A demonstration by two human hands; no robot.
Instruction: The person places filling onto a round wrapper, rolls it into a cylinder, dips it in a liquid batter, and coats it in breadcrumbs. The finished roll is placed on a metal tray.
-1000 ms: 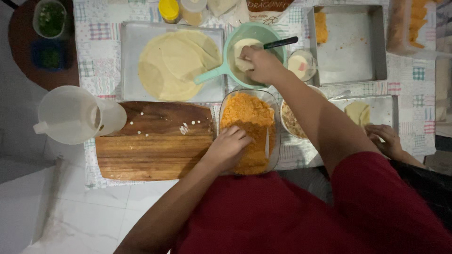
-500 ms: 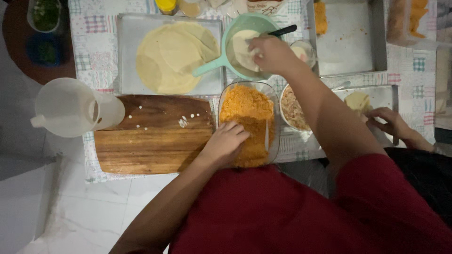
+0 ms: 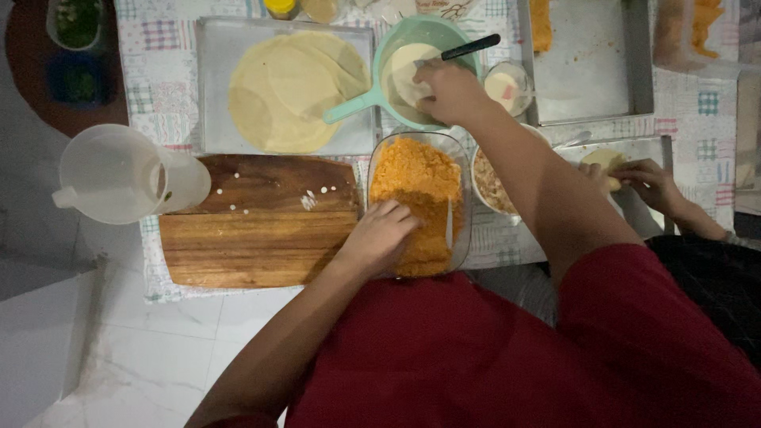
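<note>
From the head view, our left hand [image 3: 379, 235] rests at frame centre on orange crumbs in a glass dish [image 3: 458, 158], its grip loosely curled, pinching nothing we can see. Our right hand [image 3: 449, 89], upper centre, dips into the teal bowl [image 3: 396, 40] of pale batter; its grip is hidden. A wooden board [image 3: 254, 230] lies left.

A pale tiled floor [image 3: 119, 357] is carrying it all, with a patchwork cloth [image 3: 162, 79] lying spread over it. Sitting on the cloth: a wooden board [image 3: 254, 230], a metal tray [image 3: 214, 47] of thin wrappers, a glass dish [image 3: 464, 214] of orange crumbs, a green bowl [image 3: 396, 36] and a clear jug [image 3: 119, 174] overhanging the edge.
</note>
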